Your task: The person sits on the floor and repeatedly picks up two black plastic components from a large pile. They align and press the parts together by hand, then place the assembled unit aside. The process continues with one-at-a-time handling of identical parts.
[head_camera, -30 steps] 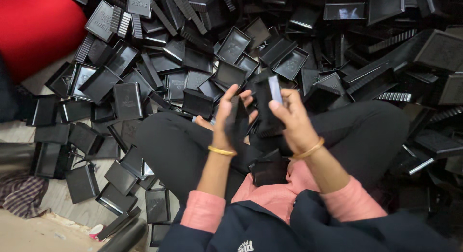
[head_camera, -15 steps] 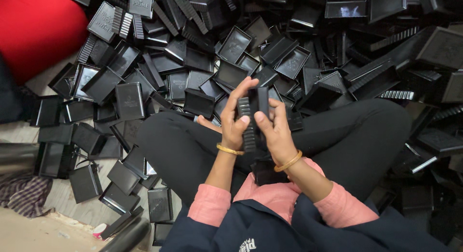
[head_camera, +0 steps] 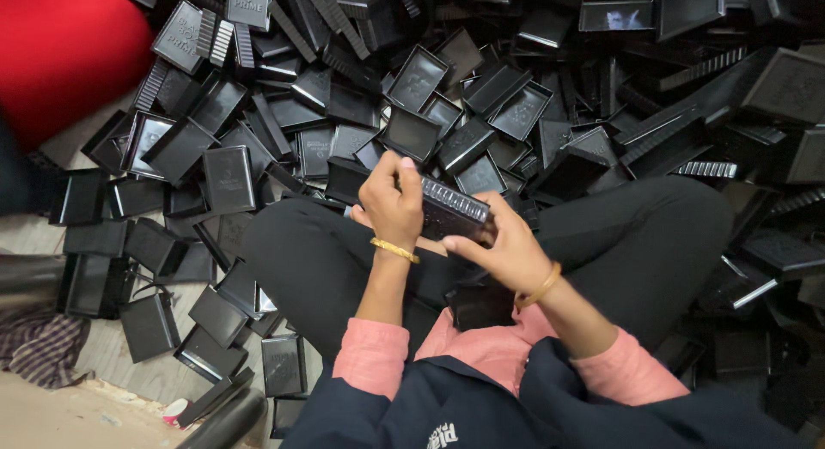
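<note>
Both hands around black box

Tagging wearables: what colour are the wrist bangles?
Gold, one bangle per wrist; head view shows them best.

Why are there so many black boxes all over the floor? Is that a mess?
Yes, it looks messy. The black plastic boxes lie in a loose heap, tilted and overlapping, some spilling onto the floor. Only the box part held by the left hand and right hand is handled neatly.
</note>
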A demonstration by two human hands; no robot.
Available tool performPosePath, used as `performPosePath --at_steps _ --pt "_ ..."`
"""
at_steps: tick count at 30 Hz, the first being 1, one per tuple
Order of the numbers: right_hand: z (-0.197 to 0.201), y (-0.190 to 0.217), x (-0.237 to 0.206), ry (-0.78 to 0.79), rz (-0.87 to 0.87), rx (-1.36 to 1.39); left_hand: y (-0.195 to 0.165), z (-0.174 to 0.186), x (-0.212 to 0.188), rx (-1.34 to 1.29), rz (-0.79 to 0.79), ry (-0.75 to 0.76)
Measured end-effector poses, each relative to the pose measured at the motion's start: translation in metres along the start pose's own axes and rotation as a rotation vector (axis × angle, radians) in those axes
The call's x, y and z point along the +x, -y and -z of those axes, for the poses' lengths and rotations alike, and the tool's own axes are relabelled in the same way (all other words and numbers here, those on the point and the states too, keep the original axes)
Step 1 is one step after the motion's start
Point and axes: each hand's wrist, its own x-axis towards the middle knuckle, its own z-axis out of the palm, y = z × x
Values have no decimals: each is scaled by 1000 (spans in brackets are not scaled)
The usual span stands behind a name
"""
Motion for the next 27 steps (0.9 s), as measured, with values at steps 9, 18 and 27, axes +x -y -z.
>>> performPosePath --at_steps 9,18,27 --pt "36 52 49 137 -14 -799 21 -6 7 14 160 40" --pt "115 29 177 -172 305 -156 105 -67 64 842 -619 296" --pt "104 -128 97 -56 -89 -1238 124 -63 70 831 -464 449"
